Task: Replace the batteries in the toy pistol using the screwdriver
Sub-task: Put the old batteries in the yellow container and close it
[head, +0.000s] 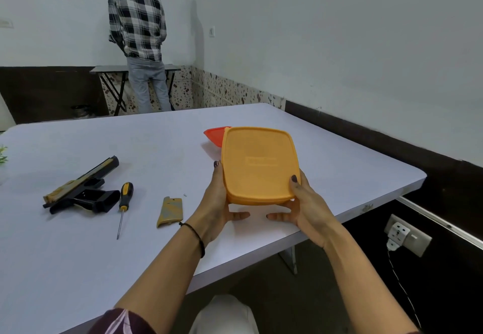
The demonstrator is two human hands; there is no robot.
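A yellow lidded box (258,163) is tilted up above the white table (130,268). My left hand (217,200) grips its left side and my right hand (304,207) grips its near right corner, thumbs on the lid and fingers underneath. To the left, the black and gold toy pistol (81,190) lies on its side with its grip cavity exposed. The screwdriver (124,203) with a black and yellow handle lies beside it, tip toward me. The gold grip cover (170,211) lies between the screwdriver and my left wrist. A tiny white screw (185,195) sits just beyond the cover.
A red lid or box (213,136) lies behind the yellow box. The table's right edge runs close to my right forearm, with a wall socket (406,237) below it. A person in a checked shirt (138,33) stands at a far table, back turned.
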